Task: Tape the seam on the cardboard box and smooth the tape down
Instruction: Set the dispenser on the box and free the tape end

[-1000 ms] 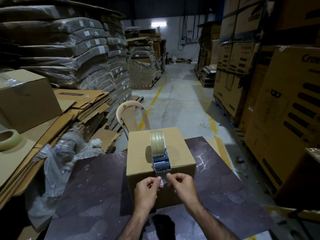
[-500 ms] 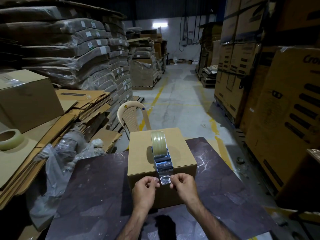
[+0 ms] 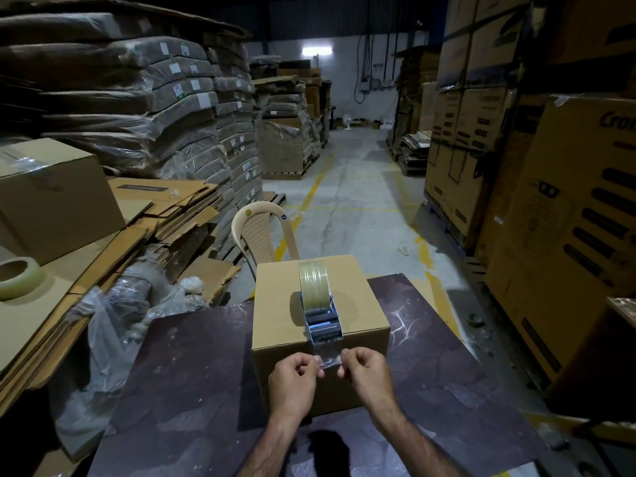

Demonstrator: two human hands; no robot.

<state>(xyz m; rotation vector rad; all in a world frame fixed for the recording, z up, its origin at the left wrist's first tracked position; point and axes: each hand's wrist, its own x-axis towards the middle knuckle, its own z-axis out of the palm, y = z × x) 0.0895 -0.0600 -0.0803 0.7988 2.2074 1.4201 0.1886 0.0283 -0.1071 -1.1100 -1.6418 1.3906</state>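
A closed brown cardboard box stands on a dark table in front of me. A tape dispenser with a roll of clear tape lies on the box's top along its middle, its blue metal mouth at the near edge. A short strip of clear tape hangs from the mouth over the box's front face. My left hand pinches the strip's left corner and my right hand pinches its right corner, both in front of the box's front face.
A beige plastic chair stands just behind the box. Flattened cardboard, a closed box and a spare tape roll lie at the left. Crumpled plastic wrap sits by the table's left edge. Tall cartons line the right.
Both hands have drawn the tape end downward, out of the dispenser's mouth and over the box's front edge. The strip between them is longer now. The dispenser stays on the box.
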